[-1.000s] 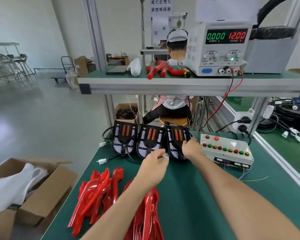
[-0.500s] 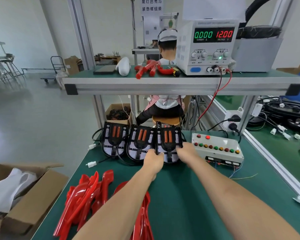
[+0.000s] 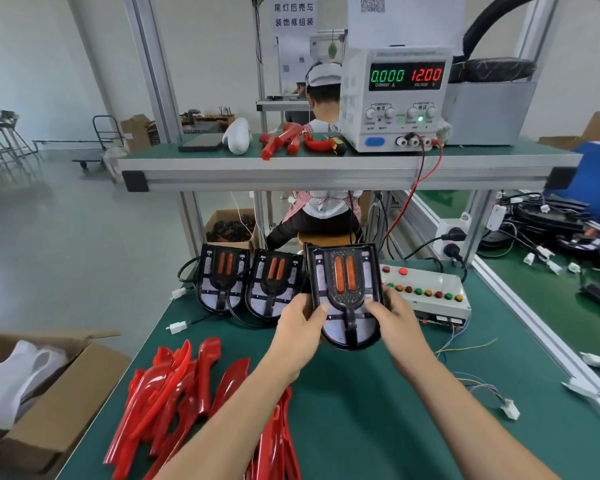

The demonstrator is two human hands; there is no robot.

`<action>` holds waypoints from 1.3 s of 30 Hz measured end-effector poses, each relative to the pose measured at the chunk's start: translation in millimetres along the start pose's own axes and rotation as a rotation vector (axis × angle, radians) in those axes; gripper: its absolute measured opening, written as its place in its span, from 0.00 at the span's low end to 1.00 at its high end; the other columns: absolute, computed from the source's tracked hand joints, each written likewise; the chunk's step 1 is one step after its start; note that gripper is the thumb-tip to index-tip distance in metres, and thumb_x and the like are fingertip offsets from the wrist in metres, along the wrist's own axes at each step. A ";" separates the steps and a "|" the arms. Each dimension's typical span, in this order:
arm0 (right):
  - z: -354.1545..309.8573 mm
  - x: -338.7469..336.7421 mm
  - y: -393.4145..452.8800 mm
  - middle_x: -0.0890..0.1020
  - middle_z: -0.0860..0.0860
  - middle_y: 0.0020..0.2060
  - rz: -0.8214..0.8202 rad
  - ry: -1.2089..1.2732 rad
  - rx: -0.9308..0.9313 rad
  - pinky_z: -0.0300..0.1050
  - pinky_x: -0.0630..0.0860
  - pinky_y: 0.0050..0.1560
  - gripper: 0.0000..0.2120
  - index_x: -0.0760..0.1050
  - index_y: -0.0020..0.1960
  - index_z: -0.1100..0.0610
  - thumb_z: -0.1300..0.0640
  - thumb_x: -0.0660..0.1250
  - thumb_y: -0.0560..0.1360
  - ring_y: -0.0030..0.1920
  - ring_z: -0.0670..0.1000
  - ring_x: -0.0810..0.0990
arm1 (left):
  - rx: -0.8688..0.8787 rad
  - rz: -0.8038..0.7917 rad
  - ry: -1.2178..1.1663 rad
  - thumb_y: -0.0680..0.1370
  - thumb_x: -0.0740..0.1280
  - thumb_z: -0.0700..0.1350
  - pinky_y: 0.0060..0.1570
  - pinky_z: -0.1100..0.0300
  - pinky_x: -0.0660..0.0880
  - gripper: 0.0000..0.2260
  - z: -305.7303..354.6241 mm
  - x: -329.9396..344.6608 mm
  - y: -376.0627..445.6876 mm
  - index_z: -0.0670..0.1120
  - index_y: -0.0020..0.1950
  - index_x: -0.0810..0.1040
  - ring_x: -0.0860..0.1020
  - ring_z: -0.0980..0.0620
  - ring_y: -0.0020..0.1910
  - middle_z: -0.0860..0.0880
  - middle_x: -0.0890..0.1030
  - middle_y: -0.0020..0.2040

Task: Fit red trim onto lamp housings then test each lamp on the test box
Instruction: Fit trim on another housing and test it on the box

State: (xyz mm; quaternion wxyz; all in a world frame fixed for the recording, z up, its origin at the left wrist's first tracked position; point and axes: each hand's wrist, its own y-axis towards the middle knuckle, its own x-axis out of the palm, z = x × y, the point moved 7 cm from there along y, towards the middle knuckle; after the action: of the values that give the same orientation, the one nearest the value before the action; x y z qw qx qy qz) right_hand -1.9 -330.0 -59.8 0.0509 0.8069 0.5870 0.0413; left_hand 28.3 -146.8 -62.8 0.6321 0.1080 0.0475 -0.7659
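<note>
Black housing (image 3: 343, 292) gripped in my left hand (image 3: 300, 332) and right hand (image 3: 394, 323), lower sides hidden under fingers, twin orange strips upright, red trims (image 3: 174, 386) cut off near left

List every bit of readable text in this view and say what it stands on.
"尾灯后壳与 / 装饰框组装": white paper sign hanging behind the shelf.
"0.000", "CURRENT A": green display of the white bench power supply.
"12.00", "VOLTAGE V": its red display.
"电流", "电压": above its knobs, barely legible.
QR code sheet, other supply lettering: too blurred.
Button test box: no readable labels.
</note>
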 end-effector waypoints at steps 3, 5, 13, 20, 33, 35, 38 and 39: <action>-27.1 -4.3 -21.6 0.87 0.44 0.54 -0.086 0.068 -0.073 0.30 0.76 0.51 0.12 0.81 0.58 0.52 0.63 0.66 0.78 0.55 0.43 0.84 | 0.127 0.026 0.053 0.83 0.66 0.49 0.42 0.73 0.72 0.03 16.9 -10.8 -16.2 0.56 0.53 0.78 0.77 0.64 0.41 0.62 0.83 0.45; -46.4 -10.9 -34.2 0.85 0.44 0.58 -0.113 0.068 -0.113 0.32 0.76 0.57 0.13 0.81 0.61 0.47 0.56 0.69 0.78 0.60 0.42 0.82 | 0.173 0.016 0.088 0.82 0.67 0.48 0.45 0.73 0.73 0.05 26.0 -14.0 -28.8 0.58 0.56 0.78 0.78 0.64 0.45 0.61 0.82 0.47; -88.6 -60.3 -84.1 0.86 0.45 0.52 -0.340 -0.481 -0.075 0.32 0.76 0.53 0.21 0.76 0.65 0.36 0.44 0.75 0.74 0.56 0.47 0.84 | 0.427 -0.169 0.356 0.82 0.67 0.43 0.53 0.73 0.70 0.10 60.7 -11.4 -103.7 0.58 0.57 0.75 0.76 0.62 0.55 0.59 0.77 0.52; -56.4 -69.8 -159.9 0.81 0.34 0.60 -0.527 -0.579 -0.053 0.29 0.71 0.57 0.15 0.69 0.65 0.26 0.38 0.63 0.79 0.62 0.36 0.78 | 0.416 -0.503 0.469 0.80 0.67 0.52 0.54 0.69 0.70 0.09 41.7 9.4 -155.3 0.53 0.60 0.78 0.76 0.59 0.54 0.58 0.76 0.51; -82.7 -77.5 -177.0 0.84 0.46 0.59 -0.418 -0.285 -0.081 0.34 0.74 0.59 0.19 0.76 0.67 0.37 0.40 0.61 0.78 0.61 0.45 0.81 | 0.263 -0.158 0.891 0.82 0.65 0.48 0.69 0.50 0.70 0.18 15.0 6.9 -16.6 0.46 0.72 0.74 0.71 0.47 0.70 0.48 0.75 0.69; -81.8 -73.0 -170.3 0.85 0.49 0.58 -0.429 -0.232 -0.052 0.38 0.76 0.60 0.18 0.77 0.67 0.42 0.43 0.61 0.79 0.61 0.49 0.82 | 0.187 -0.155 1.025 0.83 0.65 0.47 0.66 0.45 0.73 0.19 11.3 12.4 11.8 0.45 0.73 0.72 0.70 0.45 0.71 0.47 0.73 0.70; -75.3 -69.5 -163.9 0.84 0.50 0.60 -0.424 -0.203 -0.014 0.38 0.75 0.60 0.16 0.77 0.68 0.44 0.48 0.60 0.82 0.62 0.50 0.82 | 0.112 -0.222 1.233 0.83 0.65 0.46 0.61 0.44 0.74 0.17 -2.6 26.4 36.5 0.44 0.71 0.70 0.71 0.42 0.69 0.44 0.72 0.68; -73.9 -68.2 -163.3 0.84 0.50 0.60 -0.427 -0.196 -0.002 0.37 0.74 0.60 0.16 0.77 0.68 0.43 0.48 0.61 0.82 0.63 0.50 0.81 | 0.099 -0.249 1.284 0.83 0.65 0.45 0.60 0.45 0.74 0.17 -8.1 30.9 40.4 0.44 0.70 0.69 0.72 0.41 0.69 0.43 0.72 0.68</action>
State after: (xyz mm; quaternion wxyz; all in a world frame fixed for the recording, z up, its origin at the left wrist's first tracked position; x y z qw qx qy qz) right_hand -186.3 -342.5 -8.3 0.1161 0.6644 0.7367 -0.0486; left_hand 63.3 -182.6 -75.1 0.3791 0.5661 0.3923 -0.6179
